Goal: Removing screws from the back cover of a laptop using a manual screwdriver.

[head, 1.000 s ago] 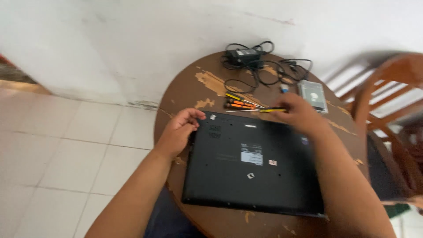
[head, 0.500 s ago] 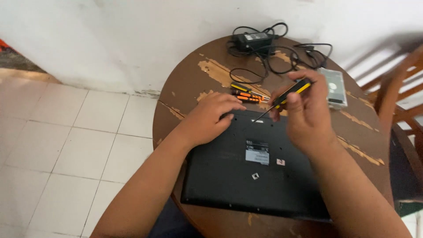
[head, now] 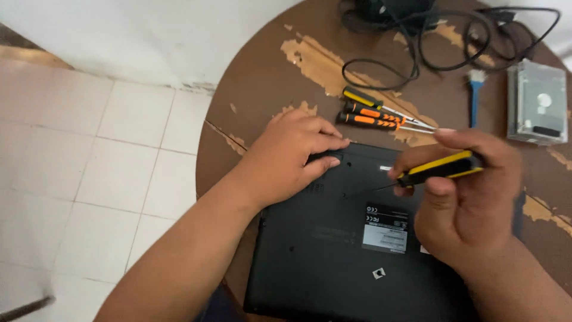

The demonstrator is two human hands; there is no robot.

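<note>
Both forearms are showing bare right down to the frame's lower edge, with no sleeve, watch, ring or glove appearing on the left hand or right hand; short, plain, unpainted fingernails are showing

- Round brown wooden table, top worn, veneer chipped off in pale patches along a strip across the middle and at the right edge; stands on white tile floor by a white wall.
- Black laptop, lying bottom-up on near part of table, label sticker and small square sticker on its base.
- Three screwdrivers, side by side just beyond laptop's far edge: one yellow-black, two orange-black.
- Black cables in loose loops at far edge, dark power brick partly cut off at top.
- Small blue brush, right of screwdrivers.
- Hard drive in clear case, far right.
</note>
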